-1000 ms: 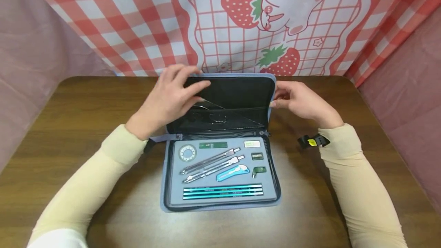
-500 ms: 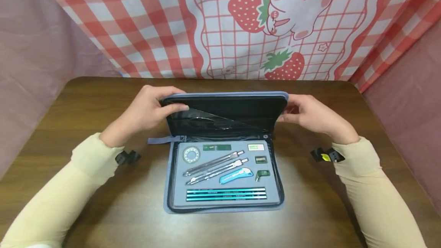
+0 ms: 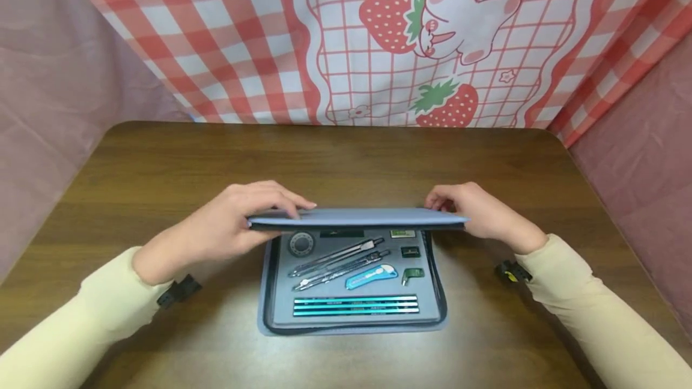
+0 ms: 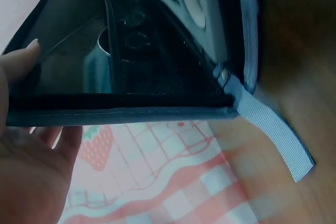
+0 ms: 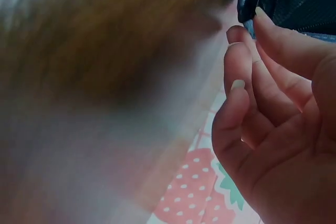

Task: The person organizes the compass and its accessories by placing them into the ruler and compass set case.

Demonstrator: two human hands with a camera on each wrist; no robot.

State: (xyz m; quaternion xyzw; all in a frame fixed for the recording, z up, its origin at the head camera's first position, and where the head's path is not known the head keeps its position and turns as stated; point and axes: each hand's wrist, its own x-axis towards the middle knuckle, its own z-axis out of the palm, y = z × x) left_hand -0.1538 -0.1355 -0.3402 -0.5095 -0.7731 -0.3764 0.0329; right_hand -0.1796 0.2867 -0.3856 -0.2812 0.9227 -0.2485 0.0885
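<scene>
A blue-grey zip case (image 3: 440,311) lies on the table with its lid (image 3: 359,217) half lowered. My left hand (image 3: 221,224) holds the lid's left edge, fingers on the outer face and thumb inside. At the right edge, my right hand (image 3: 478,215) pinches the lid's rim (image 5: 247,3) between thumb and fingers. Below sit several teal pencils (image 3: 355,307), a blue utility knife (image 3: 371,277), two long silver drawing tools (image 3: 340,262), a round pale disc (image 3: 301,244) and a green angled piece (image 3: 413,275). The lid hides part of the tray's back row. Inside the lid, a dark pocket (image 4: 142,66) shows.
A fabric strap (image 4: 278,132) sticks out beside the hinge in the left wrist view. Brown wooden table (image 3: 540,167) surrounds the case. A red-and-white strawberry cloth (image 3: 243,35) hangs behind the table's back edge.
The lid has swung from upright down towards me over the tray. My left hand moved from the lid's top left to its side edge, and both hands came lower with it.
</scene>
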